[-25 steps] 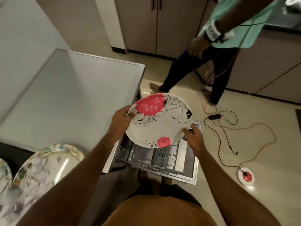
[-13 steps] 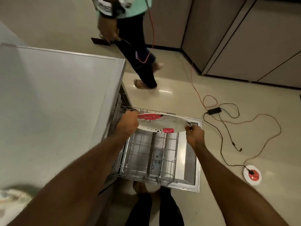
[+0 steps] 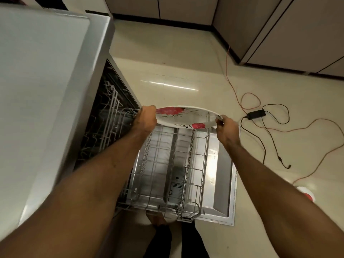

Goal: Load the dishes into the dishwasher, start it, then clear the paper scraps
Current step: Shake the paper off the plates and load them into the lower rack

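1. Kitchen floor (image 3: 167, 53) of pale glossy tile. Grey cabinet fronts (image 3: 297, 34) run along the far side.
2. Far left: dishwasher (image 3: 46, 71), grey top, cavity open and dark. An upper rack (image 3: 111, 105) of wire shows inside.
3. Left hand (image 3: 146, 118) grips the plate's left rim, fingers curled over the edge, knuckles up.
4. Plate (image 3: 188, 116): round and white, with red flowers and thin black tendrils. It is tilted almost flat, so it reads as a narrow ellipse with the face towards the camera. It hangs between the two hands over the far edge of the lower rack (image 3: 189, 157). Cannot tell whether it touches the wires.
5. Lower rack is drawn out over the open door (image 3: 225, 183). Only wire and rows of tines show in it.
6. Right hand (image 3: 226, 130) pinches the plate's right rim, thumb on top and the other fingers tucked beneath.
7. Step in hand, as judged: loading, probably the first dish going in. Next move calls for tipping the plate upright, lining its edge up with a gap between tines, lowering it in, then letting go with both hands. Starting the machine and clearing paper come later. No scraps are in view.
8. Right of the door, on the floor: loose cables (image 3: 242, 125), a black adapter (image 3: 256, 114), and a red-and-white disc (image 3: 306, 193) near the right forearm.
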Motion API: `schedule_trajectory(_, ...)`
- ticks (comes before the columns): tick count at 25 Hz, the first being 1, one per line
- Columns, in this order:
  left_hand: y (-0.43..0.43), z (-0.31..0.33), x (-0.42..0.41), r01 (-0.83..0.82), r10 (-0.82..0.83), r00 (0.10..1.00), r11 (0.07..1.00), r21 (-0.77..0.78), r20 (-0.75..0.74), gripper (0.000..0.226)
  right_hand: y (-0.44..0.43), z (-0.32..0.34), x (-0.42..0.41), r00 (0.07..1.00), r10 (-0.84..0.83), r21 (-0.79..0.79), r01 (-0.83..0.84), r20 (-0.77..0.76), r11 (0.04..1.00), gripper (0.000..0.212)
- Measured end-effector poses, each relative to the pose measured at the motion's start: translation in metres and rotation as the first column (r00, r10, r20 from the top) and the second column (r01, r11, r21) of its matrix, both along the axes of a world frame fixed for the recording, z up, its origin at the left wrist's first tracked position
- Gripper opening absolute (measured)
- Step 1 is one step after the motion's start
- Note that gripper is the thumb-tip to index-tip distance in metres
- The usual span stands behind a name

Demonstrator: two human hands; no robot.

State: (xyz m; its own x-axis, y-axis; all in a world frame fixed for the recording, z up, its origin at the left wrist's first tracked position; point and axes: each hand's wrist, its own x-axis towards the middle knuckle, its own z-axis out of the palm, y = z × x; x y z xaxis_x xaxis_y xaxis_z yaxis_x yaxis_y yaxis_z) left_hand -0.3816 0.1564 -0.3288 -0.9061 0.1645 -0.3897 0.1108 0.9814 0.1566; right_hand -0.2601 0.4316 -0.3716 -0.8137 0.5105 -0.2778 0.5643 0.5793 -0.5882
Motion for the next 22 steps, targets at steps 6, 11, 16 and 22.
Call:
schedule_trajectory(6,0.001,-0.033,-0.007,0.020,-0.019,0.999,0.999,-0.037,0.032,0.019,0.004,-0.033,0.005,1.000,0.013,-0.031,-0.012,0.007,0.999,0.027)
schedule_trajectory(11,0.002,-0.046,-0.018,-0.005,0.005,1.000,1.000,0.012,0.016,0.017,0.003,-0.046,0.007,1.000,-0.001,-0.004,0.001,-0.012,1.000,0.025)
schedule_trajectory(16,0.000,-0.048,-0.024,0.016,-0.016,1.000,0.998,0.064,0.000,0.017,0.002,-0.043,0.015,0.997,0.032,0.057,-0.029,-0.065,0.998,0.024)
schedule_trajectory(22,0.001,-0.054,-0.034,0.038,-0.038,0.999,0.998,0.045,-0.005,0.018,0.002,-0.050,0.011,0.998,0.030,0.051,-0.027,-0.059,0.998,0.024)
